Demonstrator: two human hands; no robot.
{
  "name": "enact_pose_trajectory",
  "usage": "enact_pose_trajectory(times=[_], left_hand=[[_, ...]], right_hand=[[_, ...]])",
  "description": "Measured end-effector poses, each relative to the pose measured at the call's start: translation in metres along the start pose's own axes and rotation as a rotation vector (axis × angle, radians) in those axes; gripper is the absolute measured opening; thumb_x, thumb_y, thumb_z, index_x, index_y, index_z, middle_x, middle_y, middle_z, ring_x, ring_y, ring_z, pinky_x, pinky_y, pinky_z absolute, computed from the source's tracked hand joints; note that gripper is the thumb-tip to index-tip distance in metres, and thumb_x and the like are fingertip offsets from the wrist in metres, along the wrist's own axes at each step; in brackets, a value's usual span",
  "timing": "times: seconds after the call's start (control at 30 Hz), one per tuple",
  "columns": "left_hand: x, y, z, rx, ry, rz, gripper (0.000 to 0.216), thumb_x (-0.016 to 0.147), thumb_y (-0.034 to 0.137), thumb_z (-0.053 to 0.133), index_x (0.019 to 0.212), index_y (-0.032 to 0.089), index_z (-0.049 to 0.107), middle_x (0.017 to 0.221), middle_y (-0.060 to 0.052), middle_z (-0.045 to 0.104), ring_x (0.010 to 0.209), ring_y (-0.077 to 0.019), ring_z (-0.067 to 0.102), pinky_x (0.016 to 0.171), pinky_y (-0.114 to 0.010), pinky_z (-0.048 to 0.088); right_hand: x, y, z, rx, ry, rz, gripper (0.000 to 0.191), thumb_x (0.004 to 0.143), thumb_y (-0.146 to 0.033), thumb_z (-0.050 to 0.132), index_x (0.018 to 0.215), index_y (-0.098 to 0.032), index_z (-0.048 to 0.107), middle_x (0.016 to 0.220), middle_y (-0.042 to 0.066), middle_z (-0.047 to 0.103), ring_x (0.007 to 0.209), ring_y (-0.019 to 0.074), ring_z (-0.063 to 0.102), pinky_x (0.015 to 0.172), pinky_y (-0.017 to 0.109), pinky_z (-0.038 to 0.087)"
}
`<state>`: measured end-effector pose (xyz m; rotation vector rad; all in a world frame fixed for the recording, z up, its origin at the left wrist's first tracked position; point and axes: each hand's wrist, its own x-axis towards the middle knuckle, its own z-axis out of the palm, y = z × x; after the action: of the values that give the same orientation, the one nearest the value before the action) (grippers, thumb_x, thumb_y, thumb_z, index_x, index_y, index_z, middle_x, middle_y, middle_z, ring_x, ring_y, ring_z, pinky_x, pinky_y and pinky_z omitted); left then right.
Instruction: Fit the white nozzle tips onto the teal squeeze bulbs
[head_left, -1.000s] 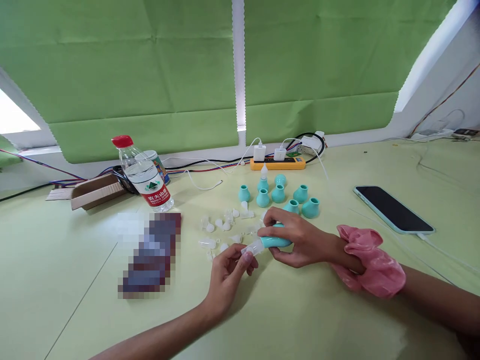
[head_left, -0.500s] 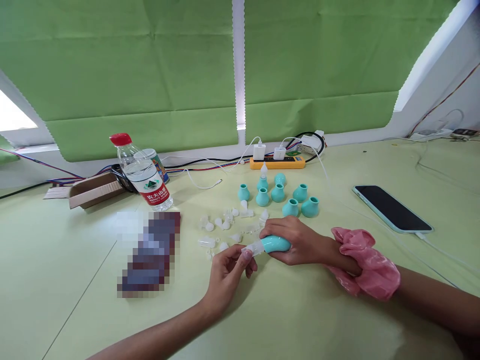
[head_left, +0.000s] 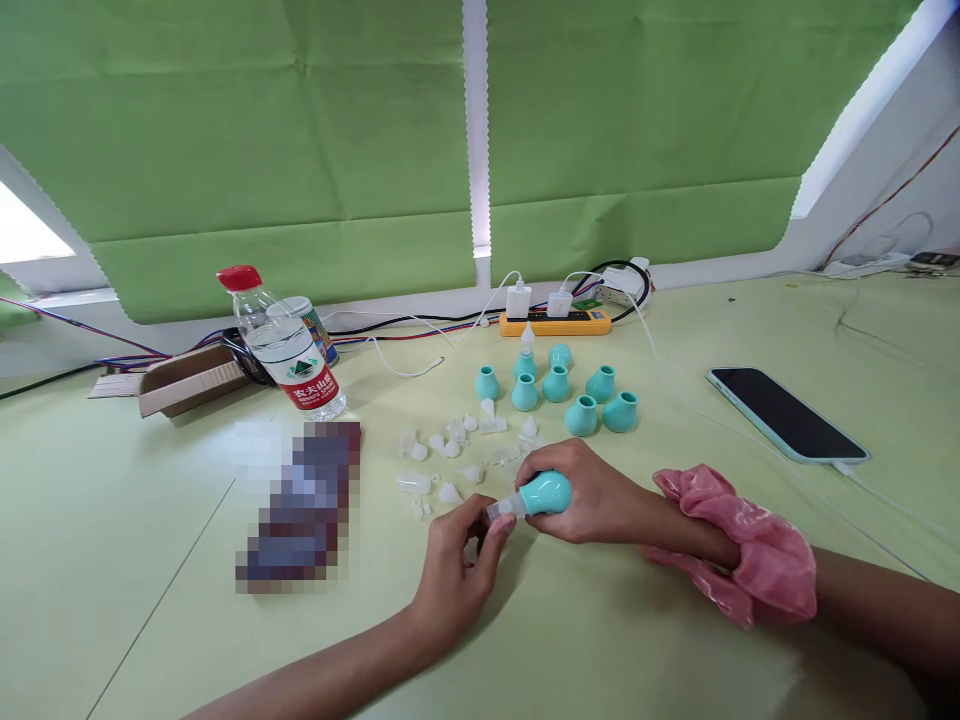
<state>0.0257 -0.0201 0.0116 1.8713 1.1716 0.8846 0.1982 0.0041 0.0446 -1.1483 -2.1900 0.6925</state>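
My right hand (head_left: 592,495) is wrapped round a teal rubber bulb (head_left: 546,493) just above the table. A clear plastic tip (head_left: 504,507) sticks out of the bulb toward the left. My left hand (head_left: 454,565) pinches that tip between thumb and fingers. A pink scrunchie (head_left: 739,545) sits on my right wrist. Behind my hands lie several small clear plastic tips (head_left: 450,450), loose on the pale green table (head_left: 600,640). Further back stand several teal bulbs (head_left: 581,400), one of them with a white tip fitted (head_left: 526,355).
A water bottle (head_left: 281,350) with a red cap lies tilted at the back left beside a cardboard box (head_left: 187,380). A yellow power strip (head_left: 555,322) with chargers and cables lies at the back. A phone (head_left: 784,415) is at the right, a blurred dark object (head_left: 300,505) at the left.
My right hand has turned the teal bulb so its round end faces up and drawn it slightly nearer. My left hand has closed tighter on the clear tip.
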Motion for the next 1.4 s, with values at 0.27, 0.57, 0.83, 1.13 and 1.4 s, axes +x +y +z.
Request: enact_pose_trajectory(times=[0.27,0.57,0.83,1.13,1.4], left_hand=[[-0.003,0.002,0.0,0.055,0.026,0.104,0.023,0.08,0.029,0.043,0.062,0.015,0.047,0.052,0.002,0.041,0.047,-0.0084,0.035,0.045,-0.02,0.025],[0.002,0.011,-0.012,0.353,-0.094,0.455,0.018,0.083,0.024,0.038,0.073,0.015,0.05,0.062,-0.004,0.049,0.055,-0.0123,0.041,0.051,-0.023,0.034],[0.03,0.031,-0.055,0.264,-0.365,0.445,0.031,0.081,0.042,0.041,0.082,0.016,0.058,0.071,-0.005,0.056,0.063,-0.0138,0.048,0.057,-0.023,0.037],[0.045,-0.012,-0.041,0.853,-0.136,0.359,0.019,0.077,0.018,0.047,0.094,0.015,0.056,0.092,-0.013,0.052,0.084,-0.0244,0.049,0.065,-0.037,0.045],[0.043,0.009,-0.054,0.229,-0.013,0.358,0.015,0.069,0.02,0.058,0.084,0.017,0.058,0.09,-0.007,0.061,0.083,-0.0185,0.057,0.076,-0.032,0.047]], right_hand=[[0.002,-0.002,0.0,0.237,-0.177,0.355,0.024,0.048,-0.021,0.067,0.071,-0.016,0.059,0.063,-0.003,0.052,0.056,0.0099,0.047,0.046,0.018,0.037],[0.0,-0.003,-0.01,0.48,-0.418,0.51,0.027,0.052,-0.024,0.067,0.076,-0.018,0.056,0.05,-0.007,0.043,0.037,0.0033,0.036,0.031,0.013,0.026],[-0.003,-0.006,-0.001,0.771,-0.453,0.428,0.023,0.059,-0.03,0.067,0.073,-0.014,0.058,0.053,-0.005,0.052,0.039,0.0031,0.041,0.038,0.015,0.033],[0.003,0.007,0.012,0.706,-0.228,0.286,0.033,0.064,-0.043,0.062,0.071,-0.01,0.061,0.059,0.001,0.055,0.044,0.0076,0.047,0.042,0.02,0.04],[0.001,-0.002,-0.005,0.034,0.142,0.016,0.027,0.067,-0.029,0.06,0.091,-0.017,0.055,0.084,0.003,0.061,0.073,0.016,0.055,0.067,0.027,0.043]])
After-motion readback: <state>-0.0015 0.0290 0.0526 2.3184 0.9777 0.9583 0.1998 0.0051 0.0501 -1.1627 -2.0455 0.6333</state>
